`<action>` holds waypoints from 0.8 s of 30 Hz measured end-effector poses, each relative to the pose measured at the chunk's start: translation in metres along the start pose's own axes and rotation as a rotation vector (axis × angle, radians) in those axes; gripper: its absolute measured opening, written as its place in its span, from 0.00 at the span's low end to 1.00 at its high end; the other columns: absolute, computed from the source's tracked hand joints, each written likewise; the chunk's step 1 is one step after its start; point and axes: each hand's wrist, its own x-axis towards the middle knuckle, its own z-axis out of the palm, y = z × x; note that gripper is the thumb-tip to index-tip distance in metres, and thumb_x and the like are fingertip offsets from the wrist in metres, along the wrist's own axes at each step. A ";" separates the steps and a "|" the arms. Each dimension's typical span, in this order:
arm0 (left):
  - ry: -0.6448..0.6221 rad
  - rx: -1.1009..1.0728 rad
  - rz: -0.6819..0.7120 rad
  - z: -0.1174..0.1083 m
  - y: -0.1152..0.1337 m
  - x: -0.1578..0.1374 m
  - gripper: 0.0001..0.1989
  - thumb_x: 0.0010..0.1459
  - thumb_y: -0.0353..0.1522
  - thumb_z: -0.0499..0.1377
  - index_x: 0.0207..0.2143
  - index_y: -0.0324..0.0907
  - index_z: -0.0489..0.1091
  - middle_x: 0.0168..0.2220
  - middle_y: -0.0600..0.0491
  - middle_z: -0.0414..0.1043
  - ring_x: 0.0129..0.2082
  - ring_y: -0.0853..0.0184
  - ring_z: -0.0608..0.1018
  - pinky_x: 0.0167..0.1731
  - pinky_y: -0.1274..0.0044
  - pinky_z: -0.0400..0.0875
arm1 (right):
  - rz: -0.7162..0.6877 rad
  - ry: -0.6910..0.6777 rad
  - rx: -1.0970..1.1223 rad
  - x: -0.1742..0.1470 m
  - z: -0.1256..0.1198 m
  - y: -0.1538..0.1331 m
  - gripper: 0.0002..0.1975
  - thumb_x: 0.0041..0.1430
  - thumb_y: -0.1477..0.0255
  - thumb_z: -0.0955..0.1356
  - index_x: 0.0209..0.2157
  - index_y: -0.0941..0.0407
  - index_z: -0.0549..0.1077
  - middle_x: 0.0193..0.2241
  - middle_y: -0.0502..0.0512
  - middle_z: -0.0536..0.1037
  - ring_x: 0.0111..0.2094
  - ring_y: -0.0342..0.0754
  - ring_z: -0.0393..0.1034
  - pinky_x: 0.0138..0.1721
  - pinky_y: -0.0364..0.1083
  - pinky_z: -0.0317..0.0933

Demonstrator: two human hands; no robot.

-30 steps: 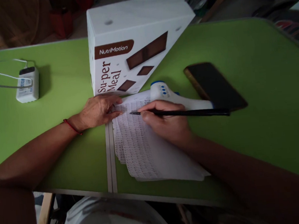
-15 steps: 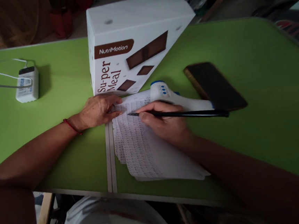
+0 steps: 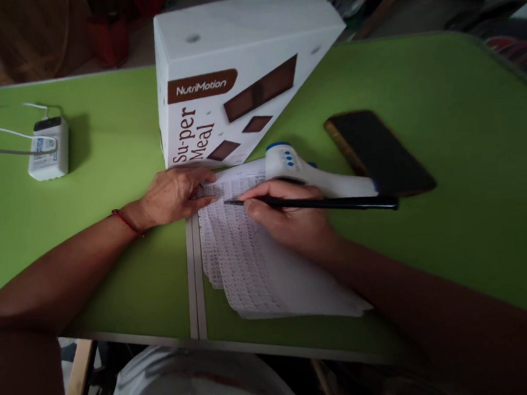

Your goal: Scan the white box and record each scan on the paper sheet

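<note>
Paper sheets, densely covered in small writing down their 9 o'clock side, lie fanned in a loose stack on the green table, just to the 3 o'clock side of the pale seam that crosses it. Taking the stack as the clock's centre, the left hand comes in at about 10 o'clock, its thumb and forefinger parted and laid on the upper corner of the sheets; a red cord bracelet circles that wrist. The right hand lies over the stack's 1 o'clock side, thumb and fingers closed around a black pen. The pen's tip points to 9 o'clock, just beside the left thumb, and its tail to 3 o'clock; I cannot tell whether the tip touches the paper. A white box lettered "NutriMotion" stands upright at 12 o'clock, near the top edge of the sheets. At 1 o'clock lies a white handheld device with blue buttons, partly behind the right hand. Beyond it, at 2 o'clock, is a dark phone. Well apart at 10 o'clock sits a white adapter with cables
</note>
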 end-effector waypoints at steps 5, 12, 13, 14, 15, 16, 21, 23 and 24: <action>0.006 -0.009 0.002 0.001 -0.001 0.000 0.16 0.72 0.43 0.63 0.55 0.45 0.79 0.42 0.50 0.87 0.42 0.59 0.86 0.38 0.72 0.78 | 0.012 -0.002 0.022 0.001 -0.001 -0.004 0.07 0.57 0.72 0.72 0.30 0.48 0.84 0.19 0.47 0.77 0.18 0.45 0.65 0.21 0.46 0.58; -0.024 0.008 -0.015 0.000 0.000 0.000 0.15 0.73 0.41 0.64 0.55 0.44 0.78 0.42 0.50 0.86 0.42 0.60 0.87 0.39 0.71 0.78 | 0.034 0.032 0.036 0.000 0.000 0.000 0.07 0.58 0.74 0.72 0.31 0.48 0.84 0.18 0.46 0.76 0.19 0.46 0.68 0.22 0.46 0.62; -0.023 0.011 -0.014 0.000 0.001 0.000 0.15 0.72 0.41 0.64 0.56 0.44 0.78 0.43 0.50 0.86 0.42 0.60 0.87 0.39 0.71 0.78 | 0.035 0.034 0.032 0.000 0.001 0.000 0.07 0.58 0.74 0.72 0.31 0.48 0.84 0.18 0.46 0.76 0.19 0.46 0.67 0.22 0.46 0.61; -0.021 0.014 -0.012 0.000 0.001 0.000 0.15 0.72 0.41 0.64 0.55 0.44 0.78 0.45 0.50 0.86 0.42 0.60 0.87 0.39 0.71 0.78 | 0.033 0.032 0.029 0.000 0.001 0.001 0.07 0.57 0.74 0.73 0.31 0.48 0.84 0.18 0.46 0.76 0.19 0.46 0.67 0.22 0.47 0.61; -0.020 0.016 -0.011 0.000 0.001 0.000 0.15 0.72 0.41 0.65 0.55 0.44 0.78 0.46 0.49 0.87 0.42 0.60 0.87 0.38 0.71 0.78 | 0.031 0.027 0.027 0.000 0.001 0.001 0.07 0.57 0.74 0.73 0.31 0.48 0.84 0.19 0.46 0.76 0.19 0.46 0.67 0.22 0.47 0.61; -0.021 0.018 -0.011 -0.001 0.001 0.000 0.15 0.72 0.41 0.65 0.55 0.43 0.78 0.46 0.49 0.87 0.42 0.60 0.87 0.38 0.71 0.78 | 0.028 0.020 0.025 0.000 0.000 0.002 0.07 0.57 0.74 0.73 0.31 0.48 0.84 0.19 0.47 0.77 0.19 0.46 0.67 0.22 0.47 0.61; -0.013 0.023 -0.001 -0.001 0.001 0.000 0.15 0.72 0.40 0.65 0.56 0.43 0.78 0.47 0.49 0.87 0.42 0.60 0.87 0.37 0.72 0.77 | 0.028 -0.004 0.031 0.001 -0.001 0.000 0.07 0.56 0.75 0.73 0.30 0.48 0.83 0.20 0.47 0.79 0.20 0.47 0.69 0.23 0.47 0.63; -0.007 0.027 0.007 -0.001 0.000 0.000 0.15 0.72 0.41 0.65 0.55 0.43 0.78 0.47 0.49 0.87 0.42 0.60 0.87 0.37 0.73 0.77 | 0.026 0.007 0.034 0.000 -0.001 0.000 0.07 0.56 0.75 0.73 0.30 0.48 0.83 0.20 0.47 0.78 0.19 0.46 0.68 0.22 0.46 0.62; -0.007 0.029 0.009 0.000 0.000 0.000 0.16 0.72 0.41 0.65 0.55 0.43 0.78 0.47 0.49 0.87 0.42 0.60 0.87 0.37 0.73 0.78 | 0.026 0.015 0.034 0.000 -0.001 0.000 0.07 0.56 0.75 0.73 0.30 0.48 0.83 0.19 0.46 0.77 0.19 0.46 0.67 0.22 0.46 0.62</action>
